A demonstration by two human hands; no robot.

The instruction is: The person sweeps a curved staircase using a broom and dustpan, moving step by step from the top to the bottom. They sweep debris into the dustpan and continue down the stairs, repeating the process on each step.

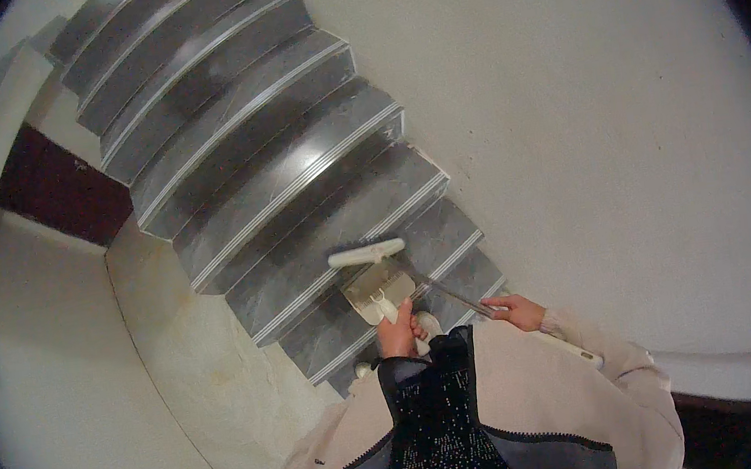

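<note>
My left hand point(397, 332) is closed around the pale handle of a dustpan point(374, 289), whose toothed pan is held over the steps in front of my body. Off to the right, my right hand point(519, 312) grips the long, thin shaft of a broom point(454, 293). The broom's pale head point(366, 252) lies across a stair tread, just beyond the dustpan's front edge. Its dark bristles touch or nearly touch the step. Whether any dirt lies in the pan is too small to tell.
Grey tiled stairs point(286, 168) with pale striped nosings climb to the upper left. A plain wall point(575, 110) borders them on the right. On the left runs a pale side wall point(179, 324), with a dark red panel point(61, 185) beyond. Part of a pale shoe point(429, 323) shows below my left hand.
</note>
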